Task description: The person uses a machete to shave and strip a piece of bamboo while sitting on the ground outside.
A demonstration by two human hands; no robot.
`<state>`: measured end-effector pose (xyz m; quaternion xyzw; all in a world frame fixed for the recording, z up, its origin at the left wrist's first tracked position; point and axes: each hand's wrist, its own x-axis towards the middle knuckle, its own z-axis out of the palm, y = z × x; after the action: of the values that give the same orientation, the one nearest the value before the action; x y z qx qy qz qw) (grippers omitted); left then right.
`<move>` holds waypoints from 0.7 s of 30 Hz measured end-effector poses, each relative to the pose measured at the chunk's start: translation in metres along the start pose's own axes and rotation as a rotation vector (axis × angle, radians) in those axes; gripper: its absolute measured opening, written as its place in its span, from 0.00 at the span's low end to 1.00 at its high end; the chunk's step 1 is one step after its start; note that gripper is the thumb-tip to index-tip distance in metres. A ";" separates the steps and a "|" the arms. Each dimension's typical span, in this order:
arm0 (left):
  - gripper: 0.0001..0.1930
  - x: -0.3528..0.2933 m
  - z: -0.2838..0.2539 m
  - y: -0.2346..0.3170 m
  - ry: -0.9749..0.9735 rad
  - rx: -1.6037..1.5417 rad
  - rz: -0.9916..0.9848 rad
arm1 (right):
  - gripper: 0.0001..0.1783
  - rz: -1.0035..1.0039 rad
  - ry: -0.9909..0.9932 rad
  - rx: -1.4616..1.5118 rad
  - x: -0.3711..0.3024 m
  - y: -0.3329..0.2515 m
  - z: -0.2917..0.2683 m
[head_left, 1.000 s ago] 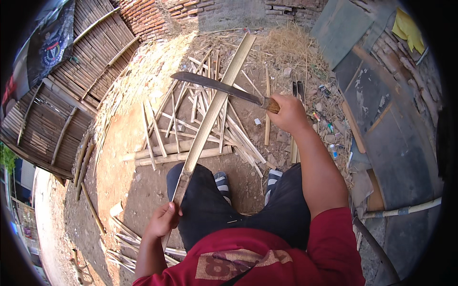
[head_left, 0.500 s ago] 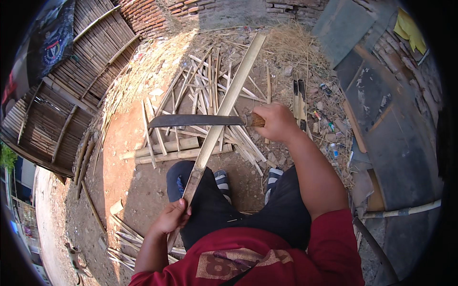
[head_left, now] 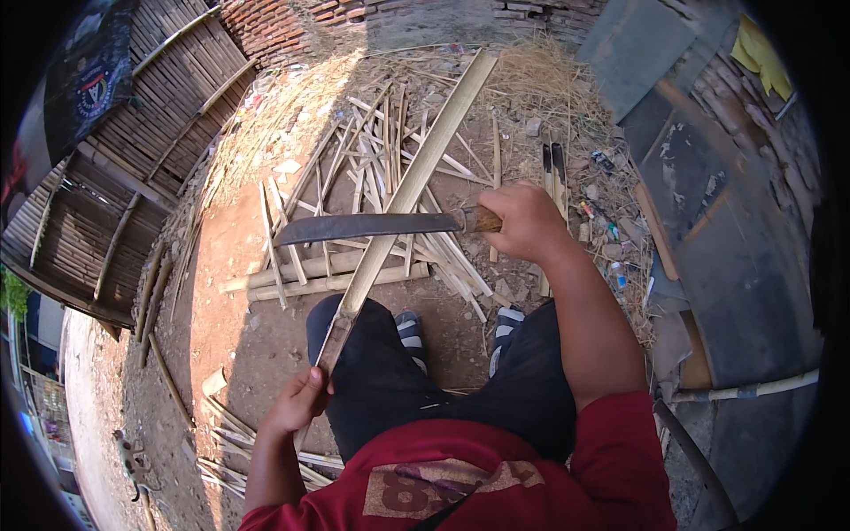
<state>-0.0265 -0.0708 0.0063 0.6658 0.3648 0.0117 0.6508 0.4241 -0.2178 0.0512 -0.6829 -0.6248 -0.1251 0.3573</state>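
Observation:
My left hand is closed round the near end of a long split bamboo piece, thumb on top. The piece slants up and away to the right past my left knee, its hollow inner side facing up. My right hand grips the wooden handle of a machete. Its long dark blade points left and crosses over the bamboo at about mid-length. Whether the blade touches the bamboo I cannot tell.
Split bamboo strips lie heaped ahead on the dirt, with bamboo poles nearer my feet. More strips are at the lower left. Bamboo panels stand left, dark boards right, a brick wall behind.
My left hand and the bamboo piece have shifted a little left and toward the far side. The machete has moved only slightly and still lies across it.

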 end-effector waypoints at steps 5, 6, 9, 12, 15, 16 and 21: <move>0.28 -0.004 -0.005 0.006 0.125 0.235 0.122 | 0.13 0.113 -0.033 -0.114 -0.001 0.025 -0.013; 0.28 -0.006 -0.005 0.006 0.168 0.297 0.166 | 0.13 0.260 0.022 -0.081 -0.004 0.034 -0.018; 0.25 -0.007 -0.001 0.014 0.317 0.531 0.275 | 0.13 0.513 0.105 -0.014 -0.003 0.046 -0.027; 0.21 0.001 0.000 0.014 0.453 0.771 0.285 | 0.14 0.371 -0.034 -0.022 -0.006 0.026 -0.015; 0.17 0.006 0.003 0.013 0.601 0.938 0.284 | 0.13 -0.062 -0.092 -0.102 -0.001 0.003 -0.002; 0.15 0.006 0.004 0.014 0.651 0.982 0.294 | 0.12 -0.052 -0.094 -0.107 0.000 0.001 -0.001; 0.13 0.006 -0.005 0.000 0.799 1.121 0.355 | 0.13 0.405 0.007 -0.035 -0.007 0.050 -0.008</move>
<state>-0.0247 -0.0632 0.0046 0.8945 0.4126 0.1717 0.0150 0.4723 -0.2267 0.0363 -0.8002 -0.4711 -0.0637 0.3656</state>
